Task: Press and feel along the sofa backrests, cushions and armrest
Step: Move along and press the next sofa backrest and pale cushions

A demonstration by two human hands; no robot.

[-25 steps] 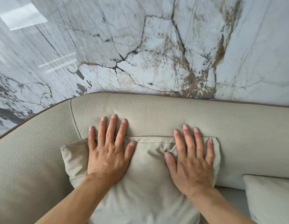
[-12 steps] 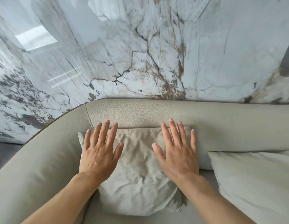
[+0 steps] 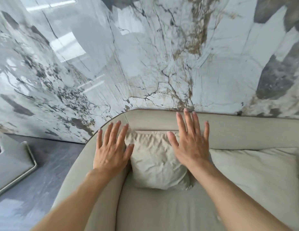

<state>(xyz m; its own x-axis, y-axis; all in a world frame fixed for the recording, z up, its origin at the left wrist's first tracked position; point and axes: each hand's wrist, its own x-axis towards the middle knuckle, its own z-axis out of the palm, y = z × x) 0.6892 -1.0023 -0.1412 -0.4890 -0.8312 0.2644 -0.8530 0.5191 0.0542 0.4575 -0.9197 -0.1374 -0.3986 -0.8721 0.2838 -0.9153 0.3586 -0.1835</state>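
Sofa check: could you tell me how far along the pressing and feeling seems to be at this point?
Nothing visibly marks a part as finished. In hand: both palms are open and flat around the small crumpled cushion, the left hand by the curved corner, the right hand reaching to the backrest top. Apparently left: the larger cushion to the right, the seat and the armrest, none being touched by a hand.

In the middle of the frame, the left hand (image 3: 112, 152) and the right hand (image 3: 190, 144) are lying flat, fingers spread, over the beige sofa backrest (image 3: 245, 130), with a wrinkled cushion (image 3: 153, 160) sitting between them.
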